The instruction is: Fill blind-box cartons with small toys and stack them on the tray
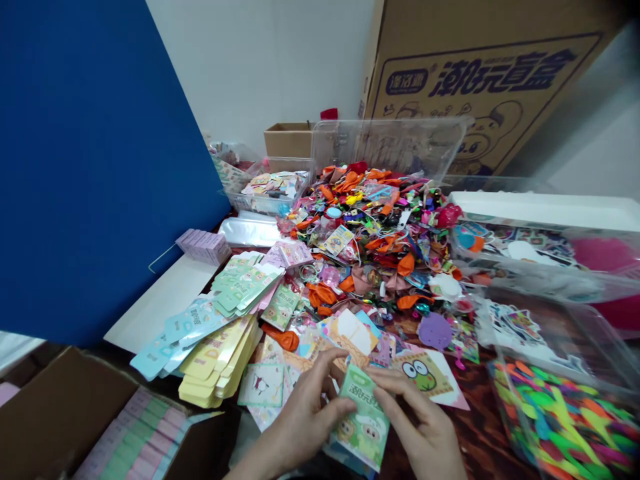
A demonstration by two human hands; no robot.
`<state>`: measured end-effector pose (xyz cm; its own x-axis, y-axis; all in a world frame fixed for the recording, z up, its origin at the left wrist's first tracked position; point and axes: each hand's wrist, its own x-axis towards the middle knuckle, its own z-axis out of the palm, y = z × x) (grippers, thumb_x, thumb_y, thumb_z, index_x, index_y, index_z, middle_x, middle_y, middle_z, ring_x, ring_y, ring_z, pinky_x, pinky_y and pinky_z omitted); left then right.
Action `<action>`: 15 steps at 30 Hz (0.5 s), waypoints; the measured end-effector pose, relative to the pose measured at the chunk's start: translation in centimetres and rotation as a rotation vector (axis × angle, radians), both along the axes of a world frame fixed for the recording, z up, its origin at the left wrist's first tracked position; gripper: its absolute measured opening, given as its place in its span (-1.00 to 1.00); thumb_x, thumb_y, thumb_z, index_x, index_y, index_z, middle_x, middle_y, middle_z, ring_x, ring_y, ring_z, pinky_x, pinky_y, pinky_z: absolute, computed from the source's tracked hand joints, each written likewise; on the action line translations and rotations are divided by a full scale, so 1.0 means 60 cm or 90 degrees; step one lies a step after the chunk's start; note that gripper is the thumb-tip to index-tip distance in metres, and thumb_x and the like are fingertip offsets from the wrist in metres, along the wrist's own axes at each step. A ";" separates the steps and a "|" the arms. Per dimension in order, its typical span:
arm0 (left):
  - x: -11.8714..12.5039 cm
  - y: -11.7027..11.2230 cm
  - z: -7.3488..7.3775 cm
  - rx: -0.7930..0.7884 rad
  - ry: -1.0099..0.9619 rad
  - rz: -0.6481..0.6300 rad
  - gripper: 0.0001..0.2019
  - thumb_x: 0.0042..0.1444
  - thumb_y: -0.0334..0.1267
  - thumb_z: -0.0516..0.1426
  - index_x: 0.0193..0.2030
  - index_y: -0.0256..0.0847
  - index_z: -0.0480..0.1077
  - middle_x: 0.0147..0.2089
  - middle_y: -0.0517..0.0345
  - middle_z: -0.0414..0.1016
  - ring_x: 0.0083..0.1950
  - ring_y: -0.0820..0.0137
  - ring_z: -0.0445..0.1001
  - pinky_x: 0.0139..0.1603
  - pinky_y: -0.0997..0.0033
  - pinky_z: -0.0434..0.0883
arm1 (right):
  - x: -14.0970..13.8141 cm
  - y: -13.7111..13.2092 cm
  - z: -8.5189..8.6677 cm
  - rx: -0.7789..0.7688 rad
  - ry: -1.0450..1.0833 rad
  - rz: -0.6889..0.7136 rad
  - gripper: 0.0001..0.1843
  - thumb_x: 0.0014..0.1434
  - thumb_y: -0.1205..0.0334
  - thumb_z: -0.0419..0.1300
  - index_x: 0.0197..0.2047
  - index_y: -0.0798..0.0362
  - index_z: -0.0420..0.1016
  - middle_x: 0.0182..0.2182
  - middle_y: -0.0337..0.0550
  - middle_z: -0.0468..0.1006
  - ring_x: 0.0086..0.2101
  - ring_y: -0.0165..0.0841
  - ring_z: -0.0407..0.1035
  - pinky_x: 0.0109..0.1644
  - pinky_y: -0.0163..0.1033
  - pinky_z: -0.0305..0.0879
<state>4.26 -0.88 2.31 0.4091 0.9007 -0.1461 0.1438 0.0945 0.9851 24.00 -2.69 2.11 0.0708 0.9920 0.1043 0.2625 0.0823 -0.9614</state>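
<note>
Head view: from the left, fanned yellow cartons (220, 363) lie near the left forearm; a brush of the sleeve or elbow could send them sliding. At the near middle, the left hand (303, 413) pinches the small green box (361, 420) by its left side, thumb on the printed face. The right hand (415, 413) holds its right edge, fingers bent over it. Squeezing unevenly could crease what looks like thin card; a loose grip could drop it among the cards just beyond. The dark reddish worktop (470, 427) shows between them and the bright plastic pieces (575, 413) at near right. A blue panel (100, 167) stands left, a pale wall (275, 67) behind, a printed cardboard carton (480, 80) far right.
</note>
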 end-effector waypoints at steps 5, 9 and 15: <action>-0.007 0.001 0.014 0.110 0.047 -0.034 -0.60 0.24 -0.28 0.21 0.22 0.02 0.43 -0.04 0.11 0.53 -0.16 0.33 0.42 -0.11 0.39 0.33 | -0.004 0.004 -0.015 0.042 -0.039 0.042 -0.78 0.19 0.03 0.28 -0.21 -0.11 0.73 -0.20 -0.07 0.72 -0.17 -0.14 0.61 -0.06 -0.17 0.55; -0.020 0.007 0.030 0.153 0.089 -0.049 -0.62 0.23 -0.30 0.22 0.19 0.05 0.48 -0.10 0.13 0.57 -0.18 0.31 0.46 -0.12 0.40 0.34 | -0.009 0.015 -0.028 0.055 -0.008 0.090 -0.82 0.18 0.05 0.29 -0.25 -0.14 0.73 -0.23 -0.12 0.72 -0.20 -0.18 0.61 -0.09 -0.25 0.56; -0.068 0.058 0.066 0.284 0.346 0.076 -0.41 0.21 -0.40 0.15 0.37 0.08 0.25 0.02 0.11 0.55 -0.08 0.26 0.51 -0.05 0.35 0.40 | -0.027 0.011 -0.048 -0.087 0.110 -0.041 -0.60 0.19 -0.09 0.28 0.03 -0.13 0.65 -0.08 -0.11 0.70 -0.12 -0.17 0.61 -0.12 -0.31 0.56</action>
